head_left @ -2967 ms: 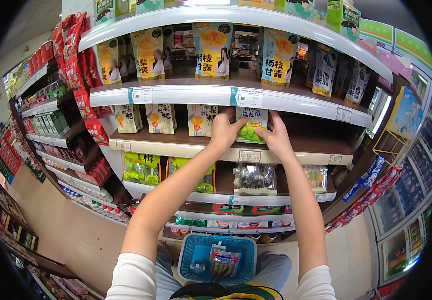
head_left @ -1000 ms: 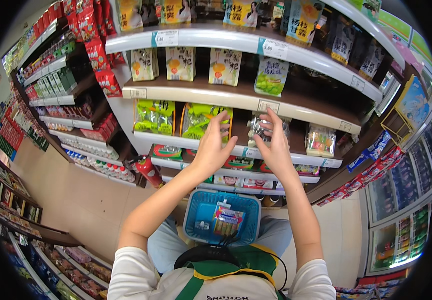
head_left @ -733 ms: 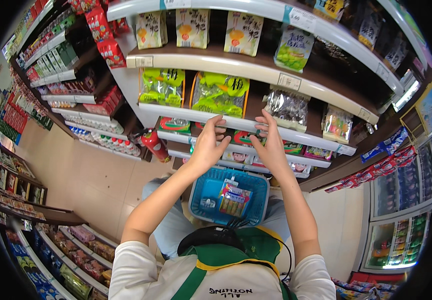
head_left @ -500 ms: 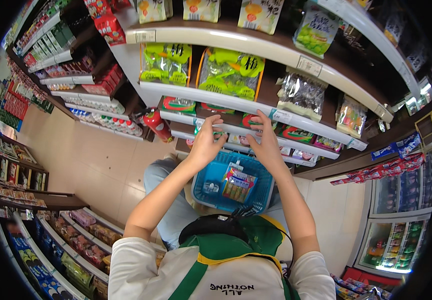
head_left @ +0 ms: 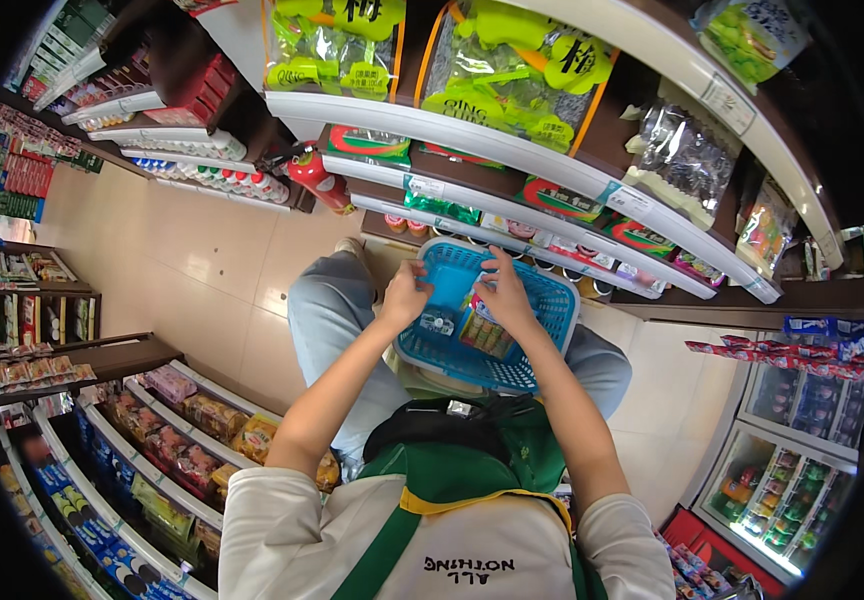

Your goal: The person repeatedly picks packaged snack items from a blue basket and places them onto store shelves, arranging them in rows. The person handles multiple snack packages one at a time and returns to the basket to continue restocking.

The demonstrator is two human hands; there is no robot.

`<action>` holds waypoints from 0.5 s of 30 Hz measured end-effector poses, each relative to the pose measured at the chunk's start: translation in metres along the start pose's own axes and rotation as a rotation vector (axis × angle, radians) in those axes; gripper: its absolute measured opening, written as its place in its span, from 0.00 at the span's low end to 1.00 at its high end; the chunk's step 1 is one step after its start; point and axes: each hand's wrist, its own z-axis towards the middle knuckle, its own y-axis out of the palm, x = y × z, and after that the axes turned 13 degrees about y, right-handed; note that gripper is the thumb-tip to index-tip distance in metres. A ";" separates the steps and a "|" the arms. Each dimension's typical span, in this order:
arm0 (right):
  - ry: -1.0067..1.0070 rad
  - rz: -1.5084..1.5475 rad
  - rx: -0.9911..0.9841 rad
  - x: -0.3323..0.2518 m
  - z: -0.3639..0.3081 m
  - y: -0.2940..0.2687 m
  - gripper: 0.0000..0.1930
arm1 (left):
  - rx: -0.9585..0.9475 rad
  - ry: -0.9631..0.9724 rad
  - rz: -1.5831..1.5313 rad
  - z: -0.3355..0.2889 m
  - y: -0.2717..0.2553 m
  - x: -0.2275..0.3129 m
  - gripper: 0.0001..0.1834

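Observation:
A blue plastic basket (head_left: 549,292) sits low between my knees, in front of the shelves. Inside it lie a colourful flat snack pack (head_left: 485,335) and a small clear-and-white package (head_left: 437,322). My left hand (head_left: 406,297) is over the basket's left side, its fingers loosely bent and apart, with nothing seen in them. Above the basket's middle is my right hand (head_left: 505,293), open, fingers pointing toward the shelf and thumb apart. It covers part of the snack pack. Whether either hand touches the basket I cannot tell.
Just ahead stand shelves with a white price rail (head_left: 432,135), green snack bags (head_left: 512,75) and lower rows of small packs. A red fire extinguisher (head_left: 318,180) stands at the shelf's left end. Behind me on the left are more snack shelves (head_left: 167,440); a drinks fridge (head_left: 777,490) is at right.
Both hands have come down from in front of the lower shelf to above the basket. The view has shifted, so the shelves and basket appear higher in the picture.

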 end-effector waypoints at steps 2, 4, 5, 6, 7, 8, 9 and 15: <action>0.021 -0.012 -0.014 0.019 0.010 0.015 0.34 | -0.011 -0.042 0.004 -0.004 0.008 -0.017 0.25; 0.043 0.007 -0.045 0.036 0.016 0.028 0.34 | -0.049 -0.090 0.032 -0.008 0.016 -0.033 0.25; 0.071 -0.005 -0.051 0.042 0.018 0.034 0.34 | -0.080 -0.110 0.059 -0.008 0.020 -0.040 0.25; 0.092 0.001 -0.062 0.051 0.021 0.040 0.34 | -0.112 -0.131 0.086 -0.010 0.024 -0.047 0.25; 0.114 0.006 -0.074 0.061 0.023 0.048 0.35 | -0.128 -0.145 0.095 -0.014 0.028 -0.054 0.26; 0.134 0.011 -0.083 0.071 0.026 0.055 0.35 | -0.144 -0.156 0.104 -0.017 0.032 -0.063 0.26; 0.166 0.004 -0.094 0.078 0.029 0.061 0.35 | -0.158 -0.164 0.112 -0.017 0.037 -0.072 0.27; 0.341 -0.024 -0.233 0.137 0.028 0.099 0.31 | -0.164 -0.145 0.081 -0.039 0.067 -0.139 0.26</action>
